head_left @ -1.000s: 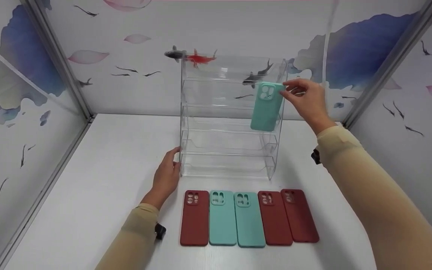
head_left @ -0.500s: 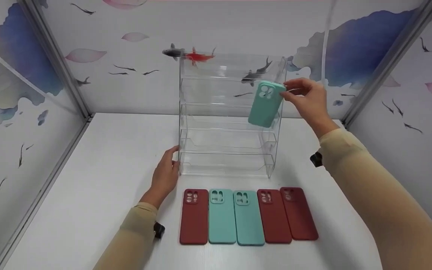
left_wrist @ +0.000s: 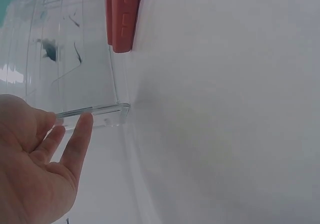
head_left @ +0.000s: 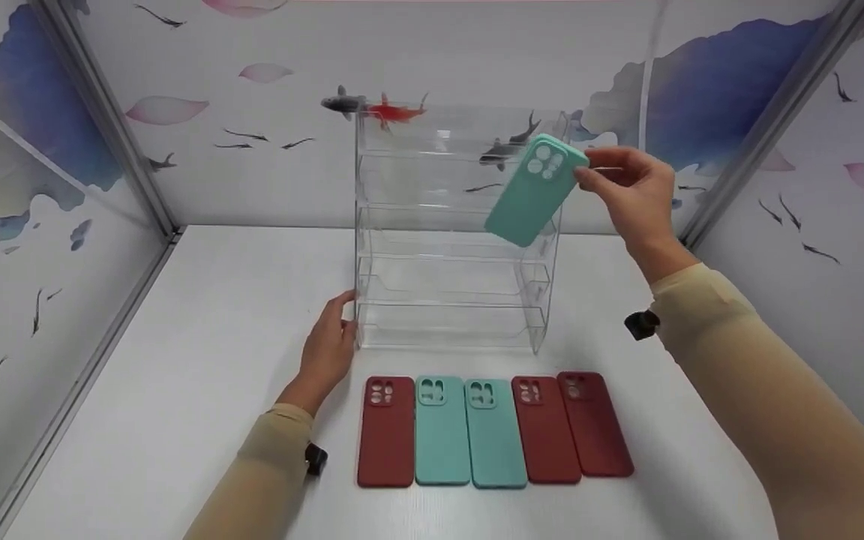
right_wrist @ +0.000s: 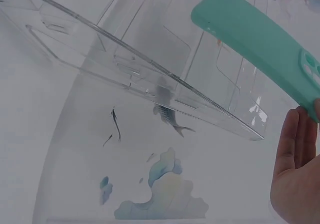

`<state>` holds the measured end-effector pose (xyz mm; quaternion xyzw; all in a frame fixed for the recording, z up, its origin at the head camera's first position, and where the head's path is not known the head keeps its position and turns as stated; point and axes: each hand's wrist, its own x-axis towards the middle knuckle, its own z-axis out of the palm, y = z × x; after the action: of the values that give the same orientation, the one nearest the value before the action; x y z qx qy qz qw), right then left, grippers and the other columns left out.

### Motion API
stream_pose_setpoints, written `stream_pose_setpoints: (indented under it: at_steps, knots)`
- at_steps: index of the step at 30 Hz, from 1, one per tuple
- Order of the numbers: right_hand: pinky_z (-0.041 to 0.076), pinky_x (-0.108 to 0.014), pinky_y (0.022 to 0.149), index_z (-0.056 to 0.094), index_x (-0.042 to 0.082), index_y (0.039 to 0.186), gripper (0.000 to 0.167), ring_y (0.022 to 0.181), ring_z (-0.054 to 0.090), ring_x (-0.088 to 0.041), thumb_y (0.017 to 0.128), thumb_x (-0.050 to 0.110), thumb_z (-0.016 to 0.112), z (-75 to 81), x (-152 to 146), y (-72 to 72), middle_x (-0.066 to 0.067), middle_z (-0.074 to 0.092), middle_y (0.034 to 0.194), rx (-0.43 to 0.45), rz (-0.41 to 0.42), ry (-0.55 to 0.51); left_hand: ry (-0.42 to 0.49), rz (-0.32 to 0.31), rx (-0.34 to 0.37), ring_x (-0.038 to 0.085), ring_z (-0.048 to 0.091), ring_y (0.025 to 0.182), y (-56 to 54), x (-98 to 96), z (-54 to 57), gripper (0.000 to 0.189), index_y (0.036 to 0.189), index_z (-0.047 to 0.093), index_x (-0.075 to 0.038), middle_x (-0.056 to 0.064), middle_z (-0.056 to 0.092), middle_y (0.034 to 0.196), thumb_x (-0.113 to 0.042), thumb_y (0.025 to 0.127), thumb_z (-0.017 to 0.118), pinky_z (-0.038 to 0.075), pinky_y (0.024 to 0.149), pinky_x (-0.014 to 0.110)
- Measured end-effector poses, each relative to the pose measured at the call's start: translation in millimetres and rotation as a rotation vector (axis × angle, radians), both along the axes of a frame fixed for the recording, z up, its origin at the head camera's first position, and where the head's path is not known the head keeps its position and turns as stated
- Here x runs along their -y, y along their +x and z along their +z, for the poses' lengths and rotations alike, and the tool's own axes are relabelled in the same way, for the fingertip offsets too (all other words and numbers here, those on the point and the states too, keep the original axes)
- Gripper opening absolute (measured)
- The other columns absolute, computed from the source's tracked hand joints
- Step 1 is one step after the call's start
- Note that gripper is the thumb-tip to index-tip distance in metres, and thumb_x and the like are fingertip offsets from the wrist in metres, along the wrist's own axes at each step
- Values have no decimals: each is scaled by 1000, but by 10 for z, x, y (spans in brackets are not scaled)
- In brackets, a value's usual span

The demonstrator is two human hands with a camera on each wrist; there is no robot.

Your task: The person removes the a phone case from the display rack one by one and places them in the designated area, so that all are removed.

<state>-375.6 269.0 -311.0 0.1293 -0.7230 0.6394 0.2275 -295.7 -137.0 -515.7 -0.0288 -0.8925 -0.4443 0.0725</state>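
My right hand (head_left: 638, 187) pinches a mint-green phone case (head_left: 533, 191) by its upper right side. The case is tilted, its camera-hole end up, in front of the upper right part of a clear multi-tier rack (head_left: 451, 304). In the right wrist view, the case (right_wrist: 255, 38) is above the rack's side panel (right_wrist: 145, 58). My left hand (head_left: 327, 349) touches the rack's lower left side; in the left wrist view its fingertips (left_wrist: 82, 124) rest at the panel edge. A row in front has red cases (head_left: 385, 435) and mint-green cases (head_left: 443, 435).
The rack stands on a white table (head_left: 237, 300) against a back wall (head_left: 252, 180) printed with fish and petals. Metal corner posts (head_left: 113, 127) rise at both sides. Phone cases lie side by side near the rack's front.
My right hand has moved slightly up and right, and the mint-green case has turned to a steeper tilt, its lower end swinging left. My left hand stays at the rack's side.
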Motion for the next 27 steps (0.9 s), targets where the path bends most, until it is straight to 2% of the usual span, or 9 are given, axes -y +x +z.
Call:
stream_pose_setpoints:
  at_steps: [2, 6, 13, 18, 24, 27]
  knots:
    - [60, -21, 81, 76, 0, 114, 34, 87, 74, -17, 83, 10, 87, -8, -76, 32, -6, 76, 101, 14, 13, -28, -6, 0, -4, 29, 64, 121, -6, 1, 4, 49, 157, 37, -12, 11, 48, 155, -13, 109, 47, 51, 103, 48]
    - [61, -21, 79, 76, -2, 115, 36, 87, 74, -16, 83, 10, 87, -69, -283, 77, -4, 75, 100, 76, 24, 3, -16, 6, -10, 28, 64, 119, -22, -3, 0, 49, 157, 36, -12, 12, 50, 153, -14, 109, 47, 52, 100, 47]
    - [59, -17, 80, 73, 2, 123, 39, 86, 76, -7, 90, 20, 82, -253, -687, 204, 8, 74, 101, 273, -36, 228, -16, 8, -8, 28, 64, 120, -23, -15, 17, 50, 157, 36, -12, 10, 49, 154, -14, 109, 48, 52, 100, 48]
    - [58, -16, 81, 68, 2, 130, 43, 87, 75, -4, 94, 24, 77, -385, -997, 283, 14, 73, 101, 378, -42, 341, -8, 6, 2, 28, 64, 121, -14, -11, 20, 50, 157, 36, -13, 9, 47, 156, -14, 109, 48, 51, 101, 48]
    - [56, -13, 82, 65, 3, 134, 54, 89, 75, -5, 94, 37, 77, -546, -1358, 370, 16, 72, 99, 514, -35, 478, -13, 11, 4, 28, 64, 119, 9, -9, -8, 50, 158, 35, -12, 11, 48, 154, -13, 109, 47, 52, 100, 47]
    - [57, -14, 82, 64, 3, 136, 61, 92, 75, -7, 92, 42, 78, -658, -1526, 412, 13, 72, 103, 585, -17, 535, -15, 14, 4, 28, 64, 118, 21, -8, -2, 49, 157, 36, -12, 12, 49, 153, -13, 109, 47, 52, 100, 47]
